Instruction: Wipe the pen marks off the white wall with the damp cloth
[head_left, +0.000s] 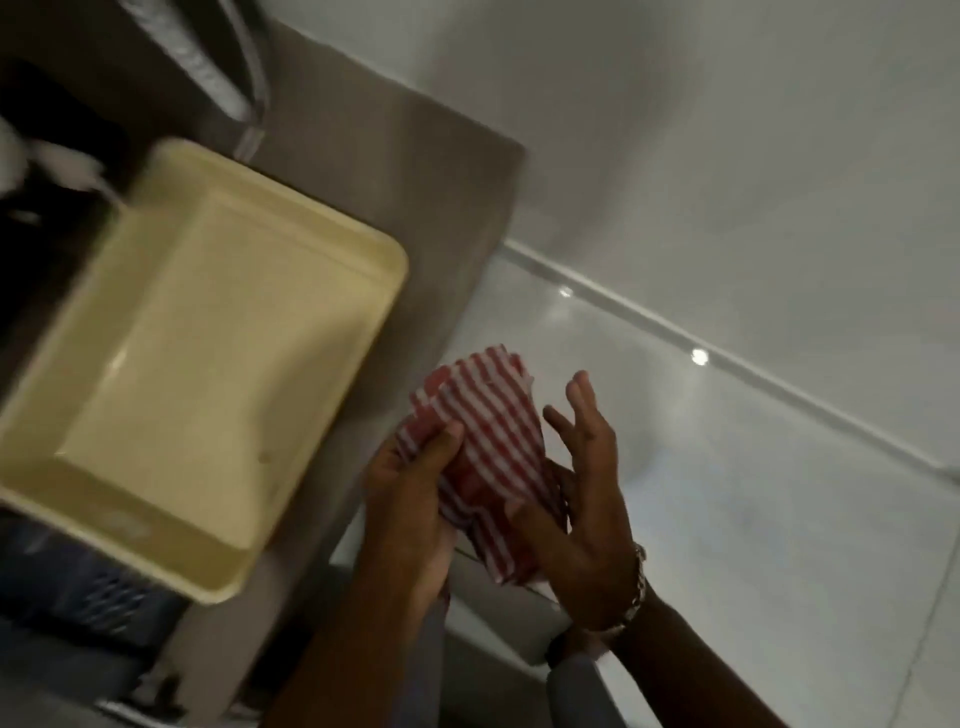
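Fingers (441, 441) of the left hand (410, 499) are closed over the near edge of the red-and-white striped cloth (488, 457), while the right hand (587, 499) lies against the other side of it with the fingers spread and released, only the palm and thumb touching the fabric. The cloth is held in the air between both hands, beside the grey tabletop (415, 218) and above the glossy white floor (675, 467), well apart from the plain white wall (727, 130).

The step in hand seems to be folding or gathering the cloth into a pad. To do it well, the person should make a flat, firm pad which fits in one palm, with a clean face outward, so the pressure goes evenly onto the marks and no loose corner drags.

Counted: one cloth, two hands, one pale yellow rectangular plastic basin (208, 364) on the tabletop, one metal bracelet (636, 587) on the right wrist. No pen marks are visible on the wall here; the picture is blurred.
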